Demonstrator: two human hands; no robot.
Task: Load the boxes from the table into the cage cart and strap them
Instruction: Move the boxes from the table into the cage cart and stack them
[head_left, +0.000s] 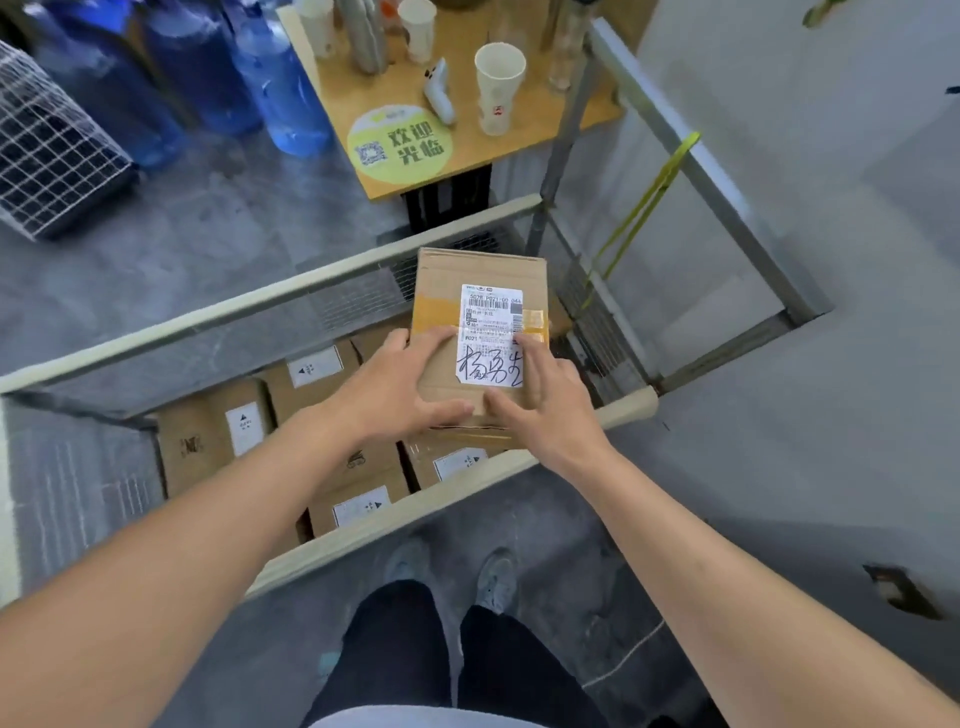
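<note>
Here, nearest to us, are our own dark trousers and shoes (496, 579) on a grey floor, with both bare forearms reaching forward over the padded near rail of the cage cart (363, 530). Our left hand (395, 387) and right hand (540, 410) lie with straight fingers flat on the top of a cardboard box (441, 296), thumbs at its near edge; they press and steady it and are not curled round it. This box, with a white shipping label (491, 332), sits inside the cart at its right end, above a lower layer of smaller boxes (244, 423) already loaded. Beyond, a yellow-green strap (644, 202) hangs loose along the cart's far right frame, so we judge strapping still to come. Farther off stands a wooden table (519, 150) holding paper cups (497, 85); no boxes show on its visible part.
</note>
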